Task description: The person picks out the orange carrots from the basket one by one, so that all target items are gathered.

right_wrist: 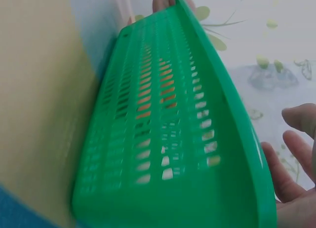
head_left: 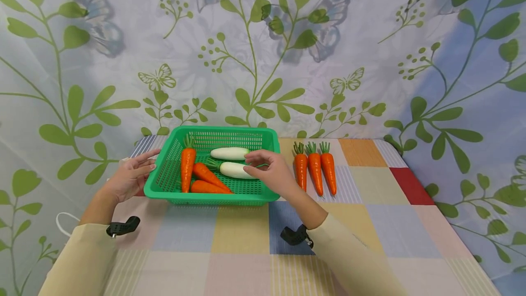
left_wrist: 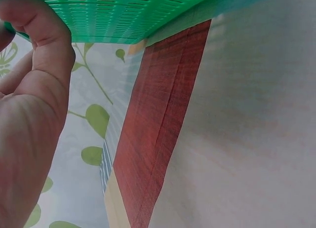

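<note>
A green plastic basket [head_left: 218, 198] stands on the table with three carrots [head_left: 187, 168] and two white radishes [head_left: 230, 153] inside. My left hand [head_left: 131, 175] is at the basket's left rim, its fingers loosely extended there; whether they bear on the rim is hard to tell. Over the right end of the basket is my right hand [head_left: 273, 172], close to the radishes and partly covering their right ends. Its thumb and fingers are apart, and the right wrist view shows nothing between the fingers [right_wrist: 279, 173].
Three more carrots [head_left: 314, 170] lie side by side on the patchwork tablecloth [head_left: 246, 236], right of the basket, leafy ends away from me. A patterned curtain [head_left: 263, 58] with leaves and butterflies hangs behind the table. A white cord [head_left: 61, 223] shows at the left.
</note>
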`<action>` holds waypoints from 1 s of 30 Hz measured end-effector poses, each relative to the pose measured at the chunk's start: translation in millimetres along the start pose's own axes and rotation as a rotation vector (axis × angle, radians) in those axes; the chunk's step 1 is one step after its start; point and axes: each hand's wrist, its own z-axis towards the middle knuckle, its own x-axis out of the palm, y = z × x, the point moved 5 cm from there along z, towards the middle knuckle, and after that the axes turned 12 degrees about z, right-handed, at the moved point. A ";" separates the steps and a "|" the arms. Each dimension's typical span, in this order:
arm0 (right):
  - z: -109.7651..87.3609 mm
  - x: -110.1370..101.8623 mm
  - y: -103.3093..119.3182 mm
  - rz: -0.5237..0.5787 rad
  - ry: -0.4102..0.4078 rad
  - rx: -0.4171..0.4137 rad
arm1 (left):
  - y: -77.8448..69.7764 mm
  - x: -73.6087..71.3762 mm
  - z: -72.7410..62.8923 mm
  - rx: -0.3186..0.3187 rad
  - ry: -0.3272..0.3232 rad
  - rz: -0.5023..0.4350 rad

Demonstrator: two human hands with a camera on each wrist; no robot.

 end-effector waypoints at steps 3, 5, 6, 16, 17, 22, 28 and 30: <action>5.4 9.3 3.6 -0.004 0.010 -0.008 | 0.3 0.3 0.2 -0.006 -0.008 0.007; 8.9 15.4 5.1 -0.004 0.015 -0.015 | 0.5 0.8 0.4 -0.011 -0.010 0.004; 10.3 18.5 6.5 -0.004 0.019 -0.020 | 0.6 1.0 0.5 -0.011 -0.010 0.003; 25.4 47.0 9.9 0.040 0.069 -0.013 | 2.2 -0.6 1.0 0.001 -0.008 0.014; 27.0 49.8 10.6 0.044 0.072 -0.014 | 2.4 -1.0 1.1 0.004 -0.007 0.019; 37.3 64.9 7.9 0.056 0.087 -0.002 | 2.5 -1.7 0.8 0.012 -0.002 0.015; 51.9 81.9 3.1 0.055 0.080 0.047 | 2.5 -1.1 0.3 0.021 0.011 -0.001; 57.4 87.0 3.7 0.057 0.071 0.051 | 2.6 -1.1 -0.3 0.027 0.016 -0.008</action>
